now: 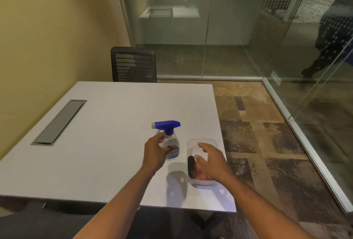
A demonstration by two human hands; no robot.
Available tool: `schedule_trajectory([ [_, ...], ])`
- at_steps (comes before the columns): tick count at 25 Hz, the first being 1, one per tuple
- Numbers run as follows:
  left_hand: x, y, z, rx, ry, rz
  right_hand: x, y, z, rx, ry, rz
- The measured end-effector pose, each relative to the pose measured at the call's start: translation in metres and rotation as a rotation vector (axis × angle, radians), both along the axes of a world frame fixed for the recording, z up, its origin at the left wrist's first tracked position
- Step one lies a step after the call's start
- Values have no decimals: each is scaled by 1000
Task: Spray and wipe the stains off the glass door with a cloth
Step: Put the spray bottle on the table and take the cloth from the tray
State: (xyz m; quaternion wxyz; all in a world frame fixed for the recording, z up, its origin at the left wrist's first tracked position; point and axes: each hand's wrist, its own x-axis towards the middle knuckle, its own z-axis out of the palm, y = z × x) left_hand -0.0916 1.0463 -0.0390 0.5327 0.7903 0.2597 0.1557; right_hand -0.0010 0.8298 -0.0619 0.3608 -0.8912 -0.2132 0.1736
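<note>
Two hands at one spray bottle and one tub, near the table's right edge.

The left hand (154,152) curls its fingers (159,138) and thumb round the one spray bottle (171,147) (clear plastic, blue trigger head, upright), while the right hand (212,160) hangs with fingers (202,146) spread and loose, holding nothing, over the one clear, round-cornered plastic tub (191,141); whether it touches the rim I cannot tell. In the tub lies one crumpled cloth (193,168), dark and reddish. Bottle and tub stand just beside each other on the single smooth pale table (95,152), whose broad top runs leftward to one grey cable flap (59,122). One black slatted chair (133,65) sits at the far edge. A wide strip of patchy carpet (267,143) separates the table from the glass door (328,93), well apart on the right.
</note>
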Motion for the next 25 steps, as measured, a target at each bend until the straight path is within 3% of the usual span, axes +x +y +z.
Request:
schedule_trajectory([
  [8,-4,34,-63,-77,138,81,-2,-18,-93,-346,-64,150],
  [22,5,48,-88,-56,221,34,1,-20,-109,-364,21,191],
  [25,-1,34,-88,-41,243,125,3,-18,-107,-377,19,205],
])
